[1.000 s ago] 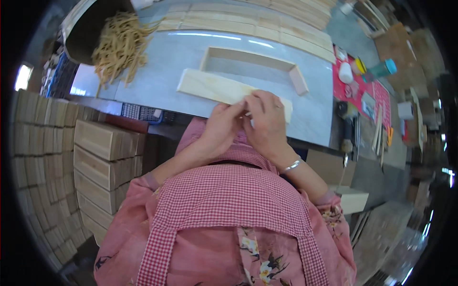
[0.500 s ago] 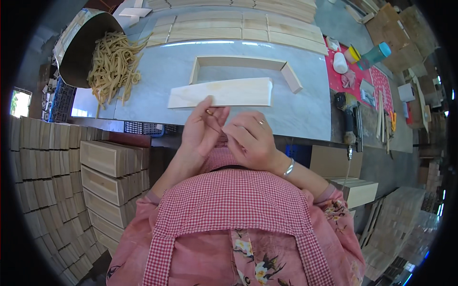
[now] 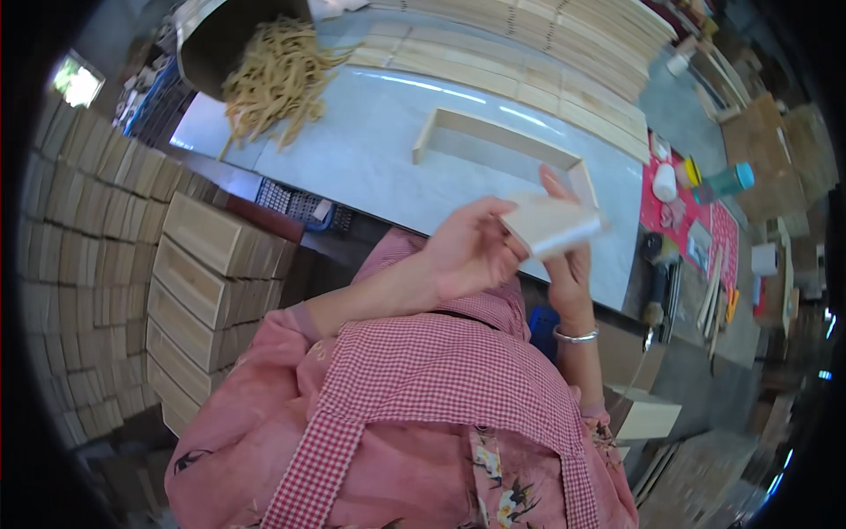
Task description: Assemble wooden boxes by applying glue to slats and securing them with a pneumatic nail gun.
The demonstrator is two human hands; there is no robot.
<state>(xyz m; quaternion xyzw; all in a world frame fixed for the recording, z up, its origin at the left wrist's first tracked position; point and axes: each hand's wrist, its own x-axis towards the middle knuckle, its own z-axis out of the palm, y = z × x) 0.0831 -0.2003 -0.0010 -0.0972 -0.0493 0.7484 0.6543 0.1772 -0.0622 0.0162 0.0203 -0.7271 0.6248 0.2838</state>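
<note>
A pale thin wooden board (image 3: pixel 553 225) is lifted off the table and tilted, its edge blurred by motion. My left hand (image 3: pixel 471 256) is closed on its left end, thumb on top and fingers curled underneath. My right hand (image 3: pixel 571 269), with a silver bangle at the wrist, grips the board from the other side; part of it is hidden behind the wood. Just beyond, a three-sided wooden frame (image 3: pixel 502 134) stands on the pale table (image 3: pixel 370 176), its right end partly covered by my right hand.
Rubbery tan strips (image 3: pixel 275 84) spill from a tipped container (image 3: pixel 201 53) at the far left. Wooden panels (image 3: pixel 520 75) lie along the back. A power driver (image 3: pixel 656 286) is at the table's right end, beside a turquoise bottle (image 3: pixel 727 181). Wooden boxes (image 3: pixel 189 295) are stacked lower left.
The board has been picked up off the table and is now in both hands, moved right and turned. The view has rotated. The three-sided frame stays on the table.
</note>
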